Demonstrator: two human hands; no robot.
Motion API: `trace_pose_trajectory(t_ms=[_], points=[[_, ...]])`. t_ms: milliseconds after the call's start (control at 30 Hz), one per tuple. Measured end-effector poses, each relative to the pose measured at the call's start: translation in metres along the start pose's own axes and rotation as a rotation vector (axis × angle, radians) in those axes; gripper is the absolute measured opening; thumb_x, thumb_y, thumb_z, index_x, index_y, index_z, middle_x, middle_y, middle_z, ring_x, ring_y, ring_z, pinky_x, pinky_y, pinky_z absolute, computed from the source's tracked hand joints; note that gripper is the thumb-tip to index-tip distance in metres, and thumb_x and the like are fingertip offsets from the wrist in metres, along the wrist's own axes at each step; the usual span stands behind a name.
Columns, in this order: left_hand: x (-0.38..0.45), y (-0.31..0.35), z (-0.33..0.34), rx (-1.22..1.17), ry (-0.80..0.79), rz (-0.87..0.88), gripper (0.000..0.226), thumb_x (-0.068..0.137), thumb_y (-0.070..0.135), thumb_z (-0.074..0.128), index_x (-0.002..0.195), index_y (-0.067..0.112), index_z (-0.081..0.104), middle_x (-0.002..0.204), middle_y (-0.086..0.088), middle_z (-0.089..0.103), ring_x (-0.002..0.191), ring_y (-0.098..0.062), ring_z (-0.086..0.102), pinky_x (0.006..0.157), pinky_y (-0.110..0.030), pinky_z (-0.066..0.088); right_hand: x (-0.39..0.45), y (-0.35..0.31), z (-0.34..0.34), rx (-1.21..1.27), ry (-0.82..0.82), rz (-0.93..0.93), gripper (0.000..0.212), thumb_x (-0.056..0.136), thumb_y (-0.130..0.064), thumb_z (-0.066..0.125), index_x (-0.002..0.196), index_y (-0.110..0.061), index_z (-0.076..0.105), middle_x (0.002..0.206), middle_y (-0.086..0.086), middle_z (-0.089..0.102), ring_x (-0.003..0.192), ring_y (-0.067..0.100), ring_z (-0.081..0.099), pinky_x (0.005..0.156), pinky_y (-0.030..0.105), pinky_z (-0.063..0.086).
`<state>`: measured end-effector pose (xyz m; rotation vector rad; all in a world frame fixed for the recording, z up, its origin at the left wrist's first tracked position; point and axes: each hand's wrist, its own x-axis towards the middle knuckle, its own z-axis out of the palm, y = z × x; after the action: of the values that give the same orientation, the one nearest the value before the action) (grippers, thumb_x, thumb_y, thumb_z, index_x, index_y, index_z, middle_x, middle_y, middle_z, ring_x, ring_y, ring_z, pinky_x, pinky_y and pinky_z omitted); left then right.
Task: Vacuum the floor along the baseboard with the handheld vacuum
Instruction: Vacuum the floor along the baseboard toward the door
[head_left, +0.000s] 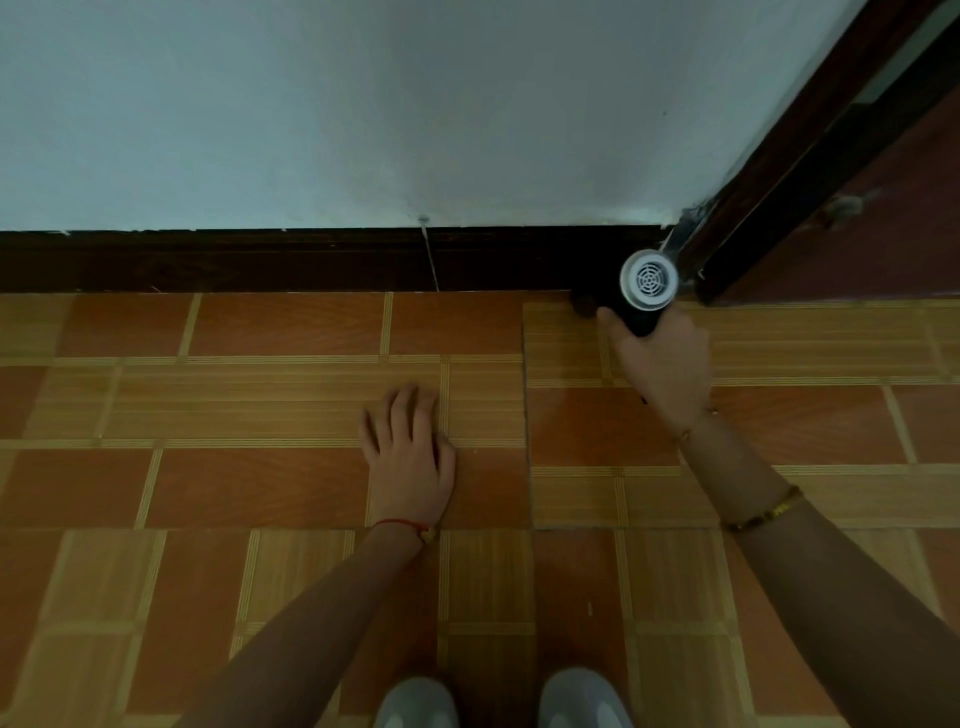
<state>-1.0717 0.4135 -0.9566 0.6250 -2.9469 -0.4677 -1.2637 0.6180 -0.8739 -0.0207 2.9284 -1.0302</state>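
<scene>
Vacuum (645, 291) sits far right, where the dark baseboard (260, 262) meets the door frame (810, 150). Its white round vented end faces up toward the camera; the black body below runs down into the grip of the right hand (662, 364). Right hand clenched around that black body, thumb on the left side, back of the hand toward the camera. Nozzle end hidden behind the body; a dark rounded part shows at floor level just left of the hand, against the foot of the baseboard. Left hand (408, 457) released, flat on the tiled floor (260, 488), palm down, fingers together and pointing toward the wall, well apart from the vacuum and nearer the middle of the scene. Red string (402, 525) on the left wrist; thin bracelet (691, 428) on the right wrist and a beaded band (763, 512) further up that forearm. Floor is orange and tan tile in a wood-grain pattern. Pale wall (415, 104) above the baseboard, with a thin pale line crossing the baseboard near the middle. Reddish door (893, 208) at far right. Two grey shoe tips (415, 701) at the near edge, between the forearms.
</scene>
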Motion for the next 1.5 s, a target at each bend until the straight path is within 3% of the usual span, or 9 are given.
trace_pose_trajectory(t_ms=[100,167,400,567,767,1033,1200,1367,1500], points=[[0.000,0.000,0.000,0.001,0.004,-0.001,0.050,0.094,0.031,0.041,0.142,0.016,0.044,0.148,-0.009,0.040,0.141,-0.030,0.031,0.118,-0.059,0.015,-0.003,-0.003,0.000,0.028,-0.010,-0.007,0.067,0.075,-0.070,0.056,0.115,-0.017,0.062,0.101,0.002,0.072,0.097,0.023,0.068,0.076,0.034,0.055],[0.000,0.000,0.001,-0.006,0.010,-0.001,0.050,0.094,0.031,0.041,0.141,0.015,0.045,0.148,-0.008,0.041,0.141,-0.030,0.031,0.118,-0.059,0.014,-0.006,-0.012,0.005,0.027,-0.073,-0.057,0.061,0.080,-0.063,0.061,0.120,-0.017,0.060,0.107,0.001,0.071,0.102,0.020,0.066,0.080,0.030,0.052],[0.001,-0.001,0.001,0.003,0.002,-0.003,0.051,0.094,0.032,0.041,0.142,0.016,0.044,0.147,-0.008,0.041,0.141,-0.030,0.031,0.118,-0.059,0.015,0.000,0.008,-0.006,0.026,0.061,0.096,0.058,0.080,-0.063,0.062,0.105,-0.010,0.065,0.094,0.009,0.072,0.091,0.029,0.068,0.069,0.032,0.050],[0.000,-0.001,0.001,0.005,0.013,0.004,0.051,0.093,0.031,0.042,0.142,0.016,0.044,0.146,-0.008,0.041,0.140,-0.030,0.031,0.118,-0.059,0.014,0.000,0.009,-0.017,0.055,0.081,0.163,0.054,0.083,-0.055,0.067,0.109,-0.007,0.064,0.100,0.011,0.071,0.095,0.030,0.067,0.069,0.029,0.043],[0.000,-0.002,0.002,-0.005,0.014,0.006,0.050,0.094,0.032,0.040,0.142,0.017,0.044,0.147,-0.007,0.041,0.140,-0.028,0.032,0.118,-0.058,0.016,-0.014,-0.033,0.022,0.071,-0.083,-0.031,0.057,0.081,-0.060,0.064,0.118,-0.016,0.061,0.103,0.003,0.072,0.096,0.021,0.068,0.076,0.035,0.057],[0.000,-0.008,-0.005,-0.045,-0.001,0.009,0.050,0.094,0.033,0.038,0.141,0.018,0.044,0.147,-0.007,0.043,0.141,-0.026,0.032,0.118,-0.057,0.019,-0.018,-0.082,0.055,0.058,-0.264,-0.197,0.058,0.084,-0.055,0.065,0.129,-0.019,0.056,0.114,0.002,0.070,0.105,0.020,0.065,0.079,0.031,0.054],[-0.004,-0.041,-0.015,-0.015,0.055,-0.140,0.050,0.094,0.035,0.035,0.139,0.016,0.046,0.147,-0.009,0.042,0.138,-0.030,0.033,0.118,-0.055,0.020,-0.017,-0.072,0.052,0.101,-0.230,-0.141,0.056,0.085,-0.051,0.067,0.126,-0.014,0.059,0.112,0.000,0.070,0.103,0.015,0.065,0.061,0.008,0.036],[-0.009,-0.076,-0.020,0.007,0.147,-0.330,0.051,0.093,0.034,0.033,0.137,0.013,0.048,0.146,-0.012,0.044,0.135,-0.035,0.037,0.115,-0.060,0.021,-0.019,-0.082,0.062,0.147,-0.297,-0.187,0.057,0.084,-0.049,0.068,0.129,-0.017,0.058,0.117,-0.001,0.068,0.109,0.014,0.063,0.080,0.021,0.046],[-0.014,-0.082,-0.020,0.025,0.181,-0.391,0.049,0.095,0.032,0.036,0.139,0.013,0.046,0.146,-0.012,0.044,0.137,-0.033,0.036,0.116,-0.061,0.018,-0.025,-0.106,0.082,0.155,-0.334,-0.254,0.057,0.084,-0.050,0.067,0.129,-0.018,0.057,0.117,-0.002,0.069,0.108,0.014,0.063,0.082,0.022,0.048]])
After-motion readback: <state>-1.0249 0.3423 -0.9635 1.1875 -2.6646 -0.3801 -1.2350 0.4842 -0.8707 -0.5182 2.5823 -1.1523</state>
